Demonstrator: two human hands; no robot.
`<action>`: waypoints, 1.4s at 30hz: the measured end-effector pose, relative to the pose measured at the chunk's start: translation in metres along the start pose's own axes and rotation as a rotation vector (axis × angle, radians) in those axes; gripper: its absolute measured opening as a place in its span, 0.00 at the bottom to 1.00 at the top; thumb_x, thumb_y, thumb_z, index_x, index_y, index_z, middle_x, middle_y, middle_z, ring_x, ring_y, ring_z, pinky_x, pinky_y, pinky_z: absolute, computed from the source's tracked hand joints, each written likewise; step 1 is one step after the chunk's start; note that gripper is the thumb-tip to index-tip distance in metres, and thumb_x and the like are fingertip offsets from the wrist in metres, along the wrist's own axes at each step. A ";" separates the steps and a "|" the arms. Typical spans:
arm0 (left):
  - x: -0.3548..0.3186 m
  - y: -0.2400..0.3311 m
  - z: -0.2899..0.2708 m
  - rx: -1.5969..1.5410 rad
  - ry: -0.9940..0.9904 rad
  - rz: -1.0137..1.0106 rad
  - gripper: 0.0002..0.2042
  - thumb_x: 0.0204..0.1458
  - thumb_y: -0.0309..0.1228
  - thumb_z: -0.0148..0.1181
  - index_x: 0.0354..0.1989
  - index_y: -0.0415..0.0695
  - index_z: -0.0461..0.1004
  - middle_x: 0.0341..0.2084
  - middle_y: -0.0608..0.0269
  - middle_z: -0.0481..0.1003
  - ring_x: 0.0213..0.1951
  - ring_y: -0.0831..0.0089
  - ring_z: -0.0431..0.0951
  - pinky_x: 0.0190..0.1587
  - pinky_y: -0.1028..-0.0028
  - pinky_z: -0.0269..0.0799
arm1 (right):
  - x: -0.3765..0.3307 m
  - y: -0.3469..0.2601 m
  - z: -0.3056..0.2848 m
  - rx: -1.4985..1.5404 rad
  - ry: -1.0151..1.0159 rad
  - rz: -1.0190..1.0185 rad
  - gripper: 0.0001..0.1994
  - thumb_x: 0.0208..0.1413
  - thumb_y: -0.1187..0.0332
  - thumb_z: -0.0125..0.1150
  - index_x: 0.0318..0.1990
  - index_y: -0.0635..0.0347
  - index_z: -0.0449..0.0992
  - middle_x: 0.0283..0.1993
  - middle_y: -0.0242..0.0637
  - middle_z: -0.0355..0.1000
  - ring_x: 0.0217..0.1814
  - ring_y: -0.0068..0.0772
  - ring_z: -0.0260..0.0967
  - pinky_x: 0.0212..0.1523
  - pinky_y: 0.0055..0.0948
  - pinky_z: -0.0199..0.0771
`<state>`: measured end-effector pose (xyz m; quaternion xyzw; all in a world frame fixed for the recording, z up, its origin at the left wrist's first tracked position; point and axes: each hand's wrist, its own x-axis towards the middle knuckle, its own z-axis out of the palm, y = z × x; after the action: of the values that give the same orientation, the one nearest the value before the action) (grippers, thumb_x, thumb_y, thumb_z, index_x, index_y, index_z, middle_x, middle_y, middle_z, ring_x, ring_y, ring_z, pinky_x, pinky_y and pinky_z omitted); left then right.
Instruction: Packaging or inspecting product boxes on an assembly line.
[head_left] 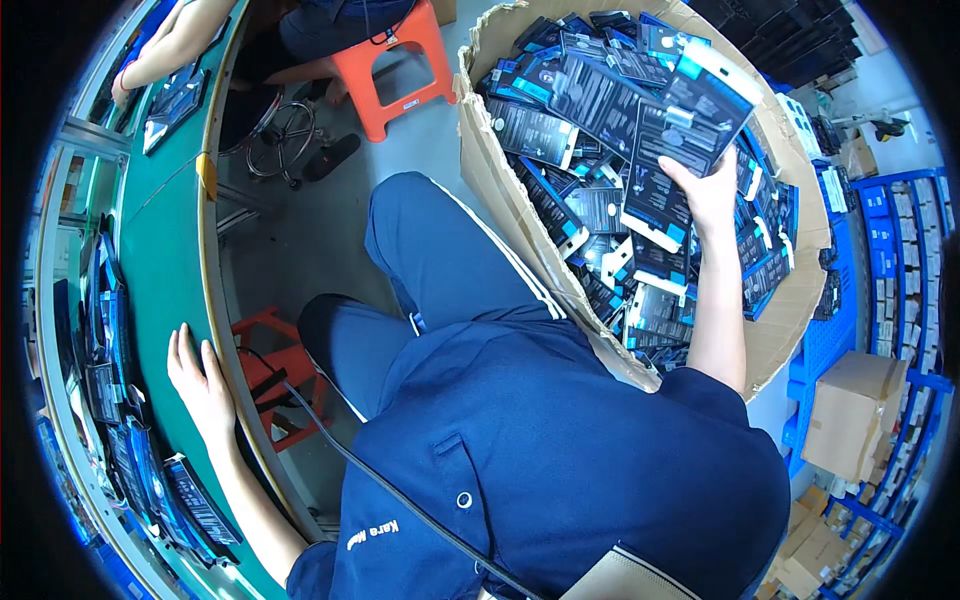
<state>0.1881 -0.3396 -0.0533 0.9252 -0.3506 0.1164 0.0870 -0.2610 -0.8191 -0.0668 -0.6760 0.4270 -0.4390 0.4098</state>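
Green belt [165, 290] under left hand [205, 385]; right hand [712, 190] grips packets [690, 115].

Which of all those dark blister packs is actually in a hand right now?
The topmost pack, lifted above the heap in the cardboard box. The right hand grips its lower edge; the rest lie loose in the pile.

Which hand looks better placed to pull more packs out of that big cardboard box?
Probably the right hand: it is inside the cardboard box, gripping packs. The left hand rests flat on the green table.
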 end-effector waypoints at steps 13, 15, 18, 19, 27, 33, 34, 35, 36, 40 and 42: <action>0.001 0.004 -0.001 -0.011 0.005 0.015 0.23 0.66 0.39 0.46 0.65 0.41 0.63 0.64 0.45 0.60 0.66 0.52 0.59 0.68 0.58 0.54 | -0.107 0.164 0.068 -0.798 -0.508 0.132 0.50 0.31 0.55 0.75 0.65 0.63 0.57 0.74 0.58 0.38 0.74 0.63 0.40 0.72 0.47 0.48; -0.001 0.002 -0.002 -0.014 0.000 -0.002 0.23 0.66 0.39 0.46 0.65 0.41 0.63 0.64 0.45 0.60 0.66 0.52 0.59 0.68 0.58 0.54 | -0.082 0.180 0.065 -0.196 -0.677 0.331 0.52 0.32 0.58 0.75 0.68 0.60 0.54 0.73 0.57 0.42 0.75 0.55 0.40 0.73 0.44 0.47; -0.001 0.004 -0.002 -0.022 0.001 -0.017 0.23 0.66 0.39 0.46 0.65 0.41 0.63 0.64 0.44 0.60 0.66 0.51 0.59 0.68 0.58 0.54 | -0.081 0.167 0.067 -0.299 -0.896 0.322 0.62 0.28 0.55 0.79 0.72 0.62 0.44 0.71 0.61 0.45 0.76 0.56 0.41 0.74 0.42 0.45; 0.000 0.006 -0.002 -0.023 0.003 -0.016 0.23 0.66 0.40 0.46 0.65 0.41 0.63 0.64 0.44 0.60 0.66 0.51 0.59 0.68 0.58 0.54 | -0.091 0.167 0.064 -0.375 -0.847 0.315 0.64 0.25 0.53 0.81 0.71 0.62 0.45 0.70 0.61 0.47 0.75 0.56 0.43 0.73 0.43 0.46; 0.001 0.007 -0.001 0.010 0.015 -0.026 0.23 0.66 0.40 0.45 0.65 0.41 0.63 0.64 0.44 0.60 0.66 0.51 0.59 0.68 0.57 0.54 | -0.060 0.181 0.094 -0.077 -0.911 0.341 0.44 0.34 0.65 0.78 0.63 0.61 0.63 0.58 0.40 0.69 0.58 0.33 0.66 0.62 0.32 0.65; -0.004 0.007 -0.003 0.017 0.034 -0.017 0.23 0.65 0.40 0.46 0.65 0.41 0.63 0.63 0.44 0.61 0.65 0.50 0.59 0.68 0.57 0.54 | -0.057 0.162 0.092 -0.211 -0.783 0.492 0.42 0.29 0.70 0.80 0.58 0.61 0.67 0.51 0.39 0.75 0.53 0.35 0.72 0.58 0.32 0.69; -0.006 0.010 -0.004 0.021 0.038 -0.033 0.23 0.65 0.40 0.46 0.65 0.41 0.63 0.63 0.44 0.61 0.65 0.50 0.59 0.68 0.57 0.54 | -0.064 0.161 0.094 -0.230 -0.708 0.484 0.40 0.29 0.69 0.80 0.56 0.61 0.68 0.50 0.39 0.76 0.52 0.36 0.73 0.58 0.32 0.69; -0.006 0.014 -0.005 0.001 0.033 -0.027 0.23 0.65 0.39 0.46 0.64 0.41 0.64 0.63 0.44 0.61 0.65 0.51 0.60 0.68 0.58 0.54 | -0.067 0.161 0.091 -0.368 -0.644 0.351 0.40 0.30 0.65 0.80 0.56 0.62 0.69 0.49 0.42 0.76 0.52 0.40 0.74 0.58 0.33 0.70; -0.004 0.015 -0.006 -0.018 0.028 -0.014 0.23 0.65 0.39 0.47 0.64 0.41 0.64 0.63 0.44 0.61 0.65 0.51 0.60 0.68 0.58 0.54 | -0.071 0.160 0.087 -0.498 -0.568 0.220 0.40 0.30 0.62 0.80 0.55 0.62 0.69 0.49 0.45 0.77 0.52 0.43 0.75 0.57 0.35 0.71; 0.002 0.021 0.003 -0.037 0.039 0.011 0.22 0.64 0.39 0.49 0.63 0.40 0.66 0.62 0.44 0.62 0.65 0.51 0.61 0.67 0.58 0.55 | -0.052 0.160 0.029 -0.485 -0.428 0.190 0.41 0.30 0.63 0.81 0.57 0.62 0.68 0.51 0.45 0.76 0.53 0.43 0.74 0.59 0.36 0.70; 0.006 0.023 0.004 -0.026 0.033 0.003 0.22 0.64 0.39 0.49 0.62 0.40 0.66 0.61 0.44 0.63 0.64 0.51 0.62 0.67 0.58 0.56 | -0.038 0.104 0.015 -0.458 -0.388 0.205 0.41 0.30 0.64 0.81 0.57 0.65 0.68 0.51 0.45 0.76 0.53 0.41 0.74 0.58 0.37 0.71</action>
<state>0.1776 -0.3615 -0.0535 0.9214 -0.3521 0.1272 0.1044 -0.2792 -0.8123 -0.1772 -0.7752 0.4946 -0.1508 0.3628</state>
